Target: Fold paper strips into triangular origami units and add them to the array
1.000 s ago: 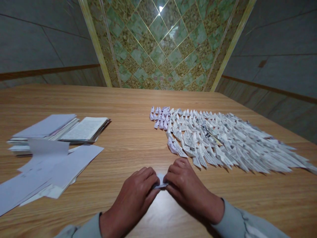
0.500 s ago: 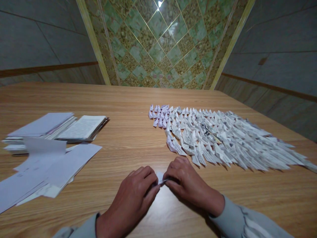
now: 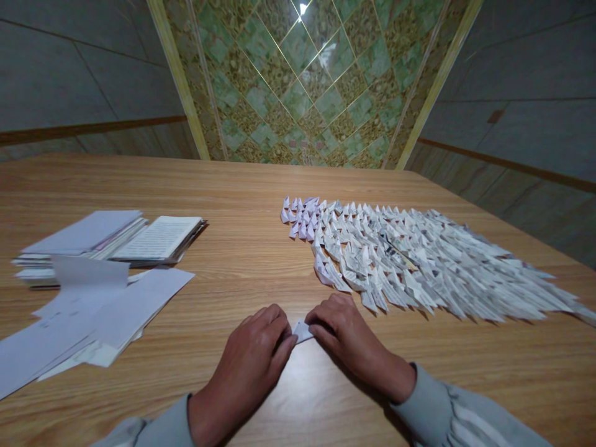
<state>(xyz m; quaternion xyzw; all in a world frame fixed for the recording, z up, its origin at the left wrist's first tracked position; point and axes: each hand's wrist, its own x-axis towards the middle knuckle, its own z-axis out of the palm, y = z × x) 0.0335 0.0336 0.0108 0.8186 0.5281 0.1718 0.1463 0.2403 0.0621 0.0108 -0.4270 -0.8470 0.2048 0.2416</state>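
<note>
A small folded white paper (image 3: 302, 331) lies low over the wooden table between my hands. My left hand (image 3: 249, 357) pinches its left end, and my right hand (image 3: 350, 341) holds its right end, so the middle part stays visible. Just beyond my right hand lies the near edge of a large, dense array of small folded paper pieces (image 3: 410, 264), set in overlapping rows. The pieces at its left end have a lilac tint, and the rest carry printed text.
On the left of the wooden table (image 3: 251, 186) lie loose white sheets (image 3: 114, 304), a stack of papers (image 3: 79, 239) and an open printed booklet (image 3: 158, 239). Tiled walls rise behind the table's far edge.
The folded paper shows more between my hands, and its shape looks flatter and wider. My hands have shifted slightly, and the view has tilted a little. The array and stacks stay in place.
</note>
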